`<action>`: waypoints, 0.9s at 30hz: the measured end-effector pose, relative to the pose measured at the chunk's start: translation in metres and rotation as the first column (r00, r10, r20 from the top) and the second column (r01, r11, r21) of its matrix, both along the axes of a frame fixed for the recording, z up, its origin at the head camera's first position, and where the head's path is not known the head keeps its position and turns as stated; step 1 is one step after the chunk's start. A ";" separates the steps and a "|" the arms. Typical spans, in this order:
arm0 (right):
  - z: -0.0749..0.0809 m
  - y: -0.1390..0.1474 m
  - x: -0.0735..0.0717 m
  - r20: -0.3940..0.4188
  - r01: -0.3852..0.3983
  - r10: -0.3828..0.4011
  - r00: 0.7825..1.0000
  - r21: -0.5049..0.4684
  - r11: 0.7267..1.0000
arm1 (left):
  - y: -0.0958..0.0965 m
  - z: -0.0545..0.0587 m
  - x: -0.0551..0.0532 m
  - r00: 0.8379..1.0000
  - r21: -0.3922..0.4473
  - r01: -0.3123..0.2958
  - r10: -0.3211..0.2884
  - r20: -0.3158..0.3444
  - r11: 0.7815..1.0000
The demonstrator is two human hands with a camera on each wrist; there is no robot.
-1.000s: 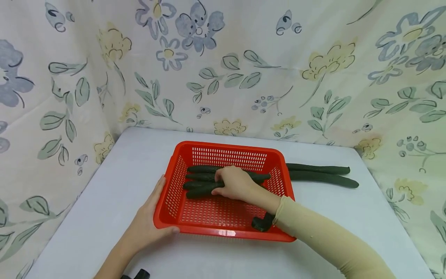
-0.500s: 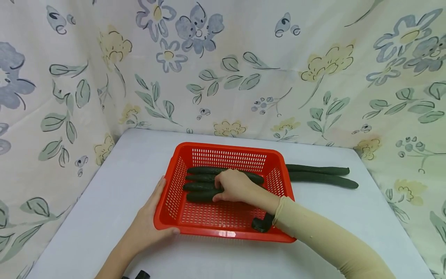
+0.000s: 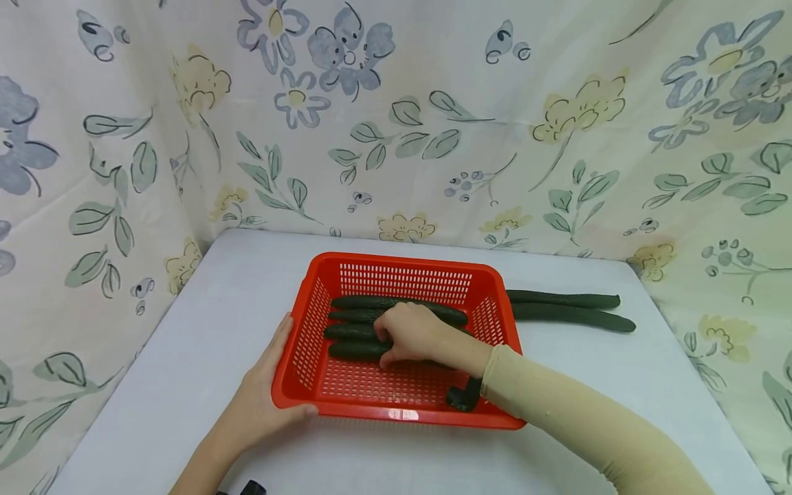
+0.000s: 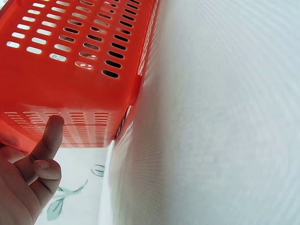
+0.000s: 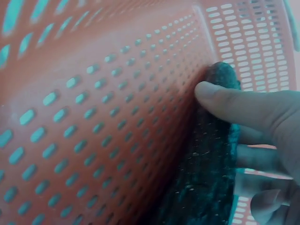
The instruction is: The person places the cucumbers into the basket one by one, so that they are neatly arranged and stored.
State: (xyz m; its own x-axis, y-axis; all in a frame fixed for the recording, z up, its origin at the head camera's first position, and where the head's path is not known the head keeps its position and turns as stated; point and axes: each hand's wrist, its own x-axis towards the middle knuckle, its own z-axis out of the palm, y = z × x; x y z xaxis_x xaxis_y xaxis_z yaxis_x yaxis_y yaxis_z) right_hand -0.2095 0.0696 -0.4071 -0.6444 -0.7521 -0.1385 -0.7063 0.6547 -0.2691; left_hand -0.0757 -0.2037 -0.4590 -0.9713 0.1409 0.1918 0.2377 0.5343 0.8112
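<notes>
A red slotted plastic basket [image 3: 396,414] stands on the white table. Several dark green cucumbers lie side by side inside it, roughly left to right. My right hand [image 3: 411,333] reaches in over the front rim and grips the nearest cucumber [image 3: 354,350], which lies on the basket floor. The right wrist view shows the thumb along the near side of that cucumber [image 5: 201,159] and the fingers on its other side. Outside the front left corner, my left hand [image 3: 262,395] rests against the basket, its long fingers along the left wall and its thumb at the front rim.
Two more long cucumbers [image 3: 569,315] lie on the table [image 3: 594,385] to the right of the basket, their left ends hidden behind it. A floral cloth [image 3: 396,158] hangs behind and beside the table. A black wrist-worn piece [image 3: 464,397] shows under the right wrist.
The nearest cucumber has come down and toward the front, now lying level beside the others. My right hand has shifted slightly toward the front with it. The left hand has stayed in place.
</notes>
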 end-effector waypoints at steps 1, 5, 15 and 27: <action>0.000 0.000 -0.001 -0.006 -0.005 0.005 1.000 0.005 1.000 | 0.000 0.000 0.000 1.000 0.000 0.000 0.000 -0.002 1.000; -0.004 -0.002 -0.003 -0.036 -0.027 0.028 0.999 0.036 0.999 | 0.001 0.001 0.000 1.000 0.000 0.000 0.000 -0.003 1.000; -0.003 -0.003 -0.006 0.027 -0.020 0.019 0.999 0.036 0.999 | 0.000 0.000 0.000 1.000 0.004 -0.004 0.004 -0.003 1.000; 0.029 0.025 -0.024 0.054 0.128 -0.121 0.991 -0.161 0.979 | 0.001 0.000 0.001 1.000 0.001 -0.005 0.006 -0.007 1.000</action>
State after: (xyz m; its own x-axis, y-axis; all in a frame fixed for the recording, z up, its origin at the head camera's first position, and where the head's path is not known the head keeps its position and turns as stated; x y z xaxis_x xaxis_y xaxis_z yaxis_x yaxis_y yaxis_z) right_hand -0.2333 0.0950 -0.3781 -0.7305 -0.6811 -0.0497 -0.6073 0.6812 -0.4088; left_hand -0.0750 -0.2025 -0.4585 -0.9707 0.1353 0.1986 0.2402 0.5347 0.8102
